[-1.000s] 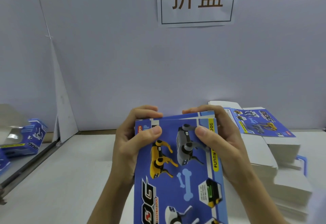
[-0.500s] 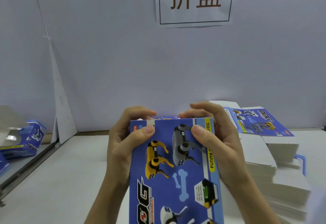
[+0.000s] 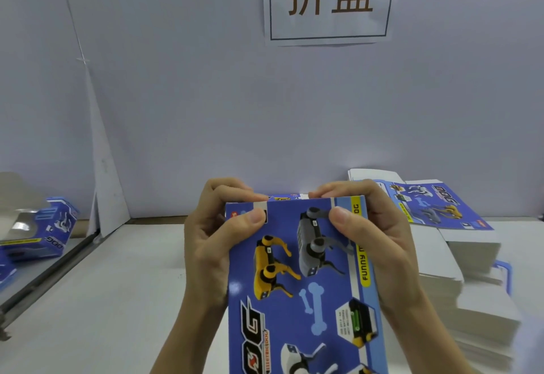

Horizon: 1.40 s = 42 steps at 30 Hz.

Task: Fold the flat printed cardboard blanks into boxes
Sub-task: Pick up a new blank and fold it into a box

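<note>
A blue printed box [image 3: 303, 294] with robot dogs on its face is held up in front of me, its far end flap folded down. My left hand [image 3: 212, 244] grips its upper left corner, thumb on the printed face, fingers curled over the top edge. My right hand [image 3: 379, 238] grips the upper right corner the same way. Fingertips of both hands press on the top flap. A stack of flat blanks [image 3: 459, 258] lies at the right, its top blank [image 3: 435, 205] printed side up.
A folded blue box [image 3: 51, 226] lies at the far left beyond a metal rail [image 3: 50, 270]. A white wall with a paper sign [image 3: 328, 1] stands close behind the white table [image 3: 103, 300]. A blue handle [image 3: 504, 273] pokes out beside the stack.
The box's top flap has gone from slightly raised to folded down flat. Both hands and the box shifted slightly left, and the fingers closed further over the top edge.
</note>
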Motion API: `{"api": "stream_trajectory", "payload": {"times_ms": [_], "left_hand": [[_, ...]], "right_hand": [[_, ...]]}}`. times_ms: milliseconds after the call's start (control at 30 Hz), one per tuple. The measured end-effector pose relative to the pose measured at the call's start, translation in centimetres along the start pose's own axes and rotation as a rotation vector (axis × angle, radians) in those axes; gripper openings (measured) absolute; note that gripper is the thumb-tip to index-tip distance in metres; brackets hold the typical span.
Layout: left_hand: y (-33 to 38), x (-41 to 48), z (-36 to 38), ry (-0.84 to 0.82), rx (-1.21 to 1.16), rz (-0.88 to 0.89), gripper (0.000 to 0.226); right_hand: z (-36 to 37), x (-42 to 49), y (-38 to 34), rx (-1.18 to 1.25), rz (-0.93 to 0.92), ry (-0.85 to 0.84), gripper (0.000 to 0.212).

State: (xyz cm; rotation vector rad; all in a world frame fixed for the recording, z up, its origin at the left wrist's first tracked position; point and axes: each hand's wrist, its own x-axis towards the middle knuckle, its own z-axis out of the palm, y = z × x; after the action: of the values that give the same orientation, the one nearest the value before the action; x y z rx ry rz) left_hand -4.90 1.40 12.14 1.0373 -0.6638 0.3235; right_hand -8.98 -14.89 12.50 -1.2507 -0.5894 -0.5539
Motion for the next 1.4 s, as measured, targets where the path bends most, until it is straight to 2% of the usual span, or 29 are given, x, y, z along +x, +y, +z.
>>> {"api": "stream_trajectory", "payload": {"times_ms": [367,500,600,667,733,800,833,867,933,1000,1033,1100,1167,1233,1300,1400], "left_hand": [[-0.2,0.1,-0.1,-0.019,-0.064,0.002,0.005],[0.2,0.4,-0.4,0.009,-0.046,-0.033,0.023],[0.4,0.7,-0.5,0.038,-0.064,-0.080,0.026],[0.2,0.9,-0.8,0.094,-0.100,-0.067,0.026],[0.3,1.0,-1.3,0.147,-0.099,0.022,0.028],[0.4,0.8,-2.2,0.135,0.069,0.241,0.025],[0.5,0.7,-2.6,0.100,0.228,0.371,0.022],[0.6,0.6,-2.7,0.044,0.395,0.476,0.021],[0.8,0.4,-2.4,-0.076,0.633,0.567,0.028],[0.8,0.4,-2.0,-0.149,0.735,0.522,0.043],[0.8,0.5,-1.9,-0.170,0.727,0.439,0.053],[1.0,0.5,-1.7,-0.229,0.568,0.169,0.068],[1.0,0.4,-1.2,-0.230,0.361,-0.016,0.075],[0.6,0.1,0.0,-0.151,0.233,-0.037,0.064],[0.1,-0.3,1.3,-0.039,0.162,0.008,0.040],[-0.5,-0.8,1.8,0.031,0.149,0.035,0.037]], "right_hand": [[0.0,0.0,0.0,-0.009,0.014,-0.004,0.016],[0.1,-0.1,0.6,0.006,0.015,-0.022,0.012],[0.0,0.2,1.3,-0.125,-0.049,0.023,0.021],[-0.4,0.4,1.7,-0.101,-0.041,0.066,0.031],[-1.3,0.6,1.9,-0.148,-0.005,0.046,0.040],[-2.2,0.9,2.0,-0.158,0.137,-0.071,0.034],[-2.5,1.1,1.9,-0.110,0.250,-0.136,0.041],[-2.8,1.0,1.8,-0.082,0.324,-0.199,0.057],[-3.0,0.6,1.9,-0.134,0.309,-0.306,0.081],[-2.8,0.3,1.9,-0.187,0.252,-0.294,0.091],[-2.9,0.2,2.0,-0.188,0.227,-0.257,0.094],[-3.1,0.3,1.8,-0.199,0.161,-0.181,0.098],[-2.8,0.3,1.3,-0.121,0.107,-0.151,0.085],[-1.6,0.3,1.3,-0.011,0.100,-0.072,0.064],[-0.2,0.3,1.7,0.031,0.075,0.062,0.055],[1.0,0.0,2.1,0.071,0.057,0.172,0.047]]}}
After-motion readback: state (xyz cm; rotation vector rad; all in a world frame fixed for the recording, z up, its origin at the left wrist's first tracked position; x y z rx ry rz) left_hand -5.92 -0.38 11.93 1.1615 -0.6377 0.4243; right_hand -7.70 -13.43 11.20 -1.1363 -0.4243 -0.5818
